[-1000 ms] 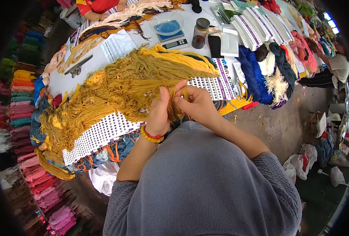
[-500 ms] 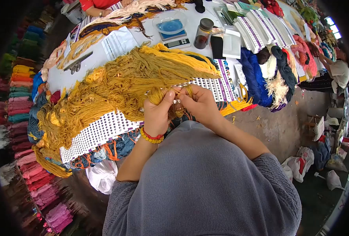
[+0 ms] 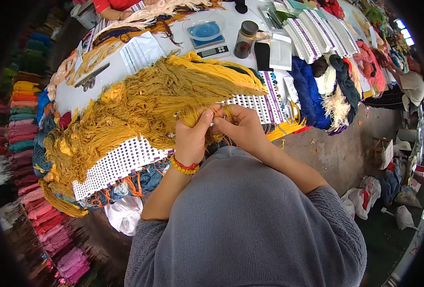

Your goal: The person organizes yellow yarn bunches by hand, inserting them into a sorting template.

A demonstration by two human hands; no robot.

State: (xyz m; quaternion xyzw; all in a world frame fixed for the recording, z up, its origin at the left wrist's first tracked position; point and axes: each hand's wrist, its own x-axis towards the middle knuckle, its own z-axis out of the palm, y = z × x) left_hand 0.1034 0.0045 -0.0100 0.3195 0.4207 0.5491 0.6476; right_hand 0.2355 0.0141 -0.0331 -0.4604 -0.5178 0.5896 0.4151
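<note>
A big heap of mustard-yellow yarn [image 3: 126, 107] spreads over the near part of the table. In front of my body, my left hand [image 3: 193, 131] is closed round a bunch of yellow yarn [image 3: 189, 115]. Right beside it, my right hand [image 3: 240, 125] pinches strands of the same yarn, its thumb and fingertips close to the left thumb. Loops of the yarn bulge on both sides of the fingers. Exactly which strands lie between the fingertips is too small to make out. Under the heap lie white sheets with rows of dark dots [image 3: 121, 162].
Scissors [image 3: 293, 111] lie right of my hands, near blue yarn [image 3: 307, 91]. Farther back are a scale [image 3: 213, 51] with a clear dish, a dark-lidded jar [image 3: 246, 40] and stacked cards [image 3: 317, 36]. A red-sleeved person [image 3: 114, 9] is across the table; another person [image 3: 410, 81] is at right.
My right-hand fingers have shifted slightly against the yarn beside my left thumb. Both hands stay in nearly the same place, and the heap looks unchanged.
</note>
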